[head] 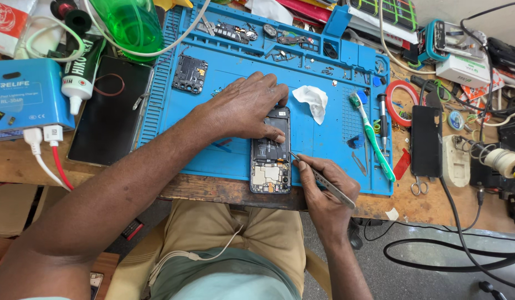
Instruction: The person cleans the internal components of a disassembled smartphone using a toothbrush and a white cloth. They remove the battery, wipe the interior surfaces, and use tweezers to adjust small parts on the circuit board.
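opened phone held flat under the left hand, tweezers brought to its edge by the right

khaki trousers and a pale cable are seen nearest, below the wooden bench [224,191]. on it a blue repair mat [324,133] is spread, and the opened phone [270,158] is laid at the mat's near edge, long axis running away from the body, circuit end nearest. the left hand [243,108] is laid over its far half, fingers pressed together and flat upon it. the right hand [324,186] is just right of the phone, fingers pinched on the tweezers [318,176], whose tip is touching the phone's right edge. a white cloth [313,101], a green toothbrush [374,141] and a loose circuit board [189,74] are left on the mat; clutter is crowded around.
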